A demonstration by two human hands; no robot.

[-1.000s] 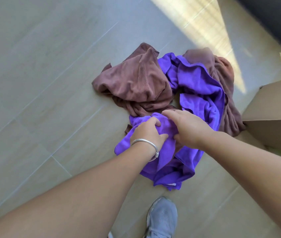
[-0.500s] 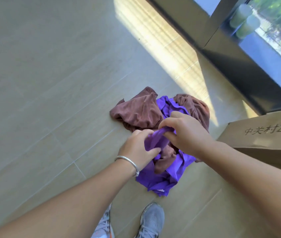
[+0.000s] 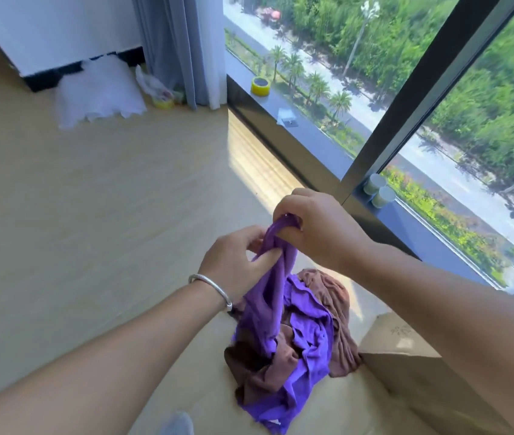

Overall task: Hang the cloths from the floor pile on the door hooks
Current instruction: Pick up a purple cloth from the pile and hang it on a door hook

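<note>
Purple cloth (image 3: pixel 276 296), centre frame, is pinched at its top by the right hand (image 3: pixel 315 227) and left hand (image 3: pixel 233 262); its tail trails into the floor pile (image 3: pixel 328 334). Step: pickup. Next: lift clear, find hooks, none visible.

My hands (image 3: pixel 277 246) raised purple cloth (image 3: pixel 276 293) off floor pile (image 3: pixel 293 350); it now hangs stretched above brown cloths (image 3: pixel 328 290).

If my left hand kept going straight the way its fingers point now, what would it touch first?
The left hand points into the purple cloth it already grips; just beyond is the right hand, though depth is hard to judge.
</note>
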